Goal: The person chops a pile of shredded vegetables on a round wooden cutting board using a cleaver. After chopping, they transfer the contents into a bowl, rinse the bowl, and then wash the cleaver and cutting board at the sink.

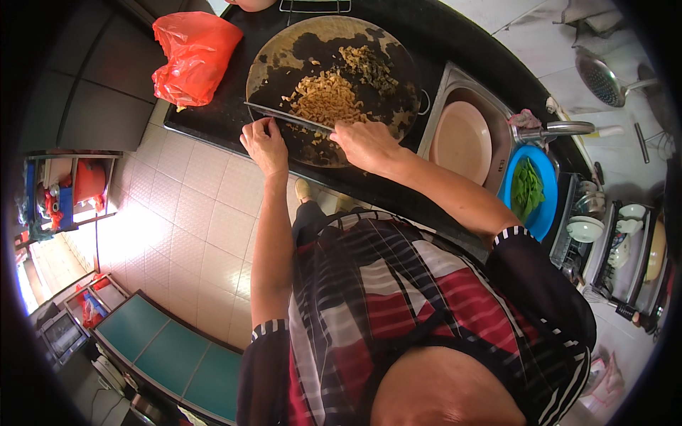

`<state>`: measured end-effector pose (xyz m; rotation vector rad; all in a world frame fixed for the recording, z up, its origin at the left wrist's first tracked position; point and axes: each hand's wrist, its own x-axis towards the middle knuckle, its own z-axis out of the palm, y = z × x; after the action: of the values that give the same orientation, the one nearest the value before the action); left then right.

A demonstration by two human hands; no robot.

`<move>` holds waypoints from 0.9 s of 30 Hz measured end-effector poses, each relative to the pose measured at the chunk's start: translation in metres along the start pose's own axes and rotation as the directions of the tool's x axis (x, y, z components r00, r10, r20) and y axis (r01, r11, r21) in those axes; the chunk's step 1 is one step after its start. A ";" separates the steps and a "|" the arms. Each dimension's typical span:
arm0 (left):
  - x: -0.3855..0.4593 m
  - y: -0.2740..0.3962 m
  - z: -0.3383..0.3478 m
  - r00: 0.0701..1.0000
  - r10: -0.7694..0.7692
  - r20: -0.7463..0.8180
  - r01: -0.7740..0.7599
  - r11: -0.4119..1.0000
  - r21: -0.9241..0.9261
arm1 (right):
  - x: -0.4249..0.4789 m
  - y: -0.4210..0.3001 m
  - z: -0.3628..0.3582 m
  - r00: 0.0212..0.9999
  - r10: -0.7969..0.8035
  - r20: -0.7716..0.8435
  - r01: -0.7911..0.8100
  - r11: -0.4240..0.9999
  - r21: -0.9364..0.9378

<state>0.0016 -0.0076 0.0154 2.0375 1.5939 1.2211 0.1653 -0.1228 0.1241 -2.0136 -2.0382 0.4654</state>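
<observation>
My right hand [367, 144] grips the handle end of a kitchen cleaver [290, 116]. Its blade is seen nearly edge-on and reaches left across a large round wooden chopping board [277, 45] with dark, worn patches. Beside the blade's near face is my left hand [265, 144], fingers curled and thumb raised; whether it touches the steel or pinches a scrap cannot be made out. Beyond the blade lies a heap of chopped yellowish-brown food [327, 98]. A smaller, darker greenish heap [370, 69] sits behind it to the right. Loose bits lie on the board's near side.
A red plastic bag [194, 58] rests on the black countertop [234, 125] at left. On the right, a steel sink [445, 88] holds a pinkish basin [461, 141]. Leafy greens [527, 183] fill part of a blue basin [549, 205] by the faucet [567, 128]. Dish racks [565, 218] stand farther right.
</observation>
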 end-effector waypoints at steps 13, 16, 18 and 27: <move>0.003 -0.005 0.003 0.999 -0.001 0.038 -0.001 0.998 0.065 | 0.009 0.003 -0.002 1.000 -0.023 -0.004 0.023 1.000 0.009; 0.004 -0.002 -0.001 0.995 0.004 0.097 -0.017 0.991 0.135 | 0.007 0.004 -0.009 0.999 0.032 0.005 -0.032 0.999 0.023; 0.008 -0.001 0.001 0.993 0.050 0.110 -0.072 0.975 0.209 | 0.000 0.007 -0.016 0.994 0.106 0.010 -0.106 0.993 0.059; -0.001 0.074 -0.002 0.867 0.435 0.242 -0.355 0.881 -0.312 | -0.018 0.039 -0.036 0.838 0.504 0.208 -0.422 0.358 0.833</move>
<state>0.0490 -0.0347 0.0652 2.3081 0.8461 1.0934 0.2160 -0.1383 0.1433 -1.7813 -0.7436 1.1985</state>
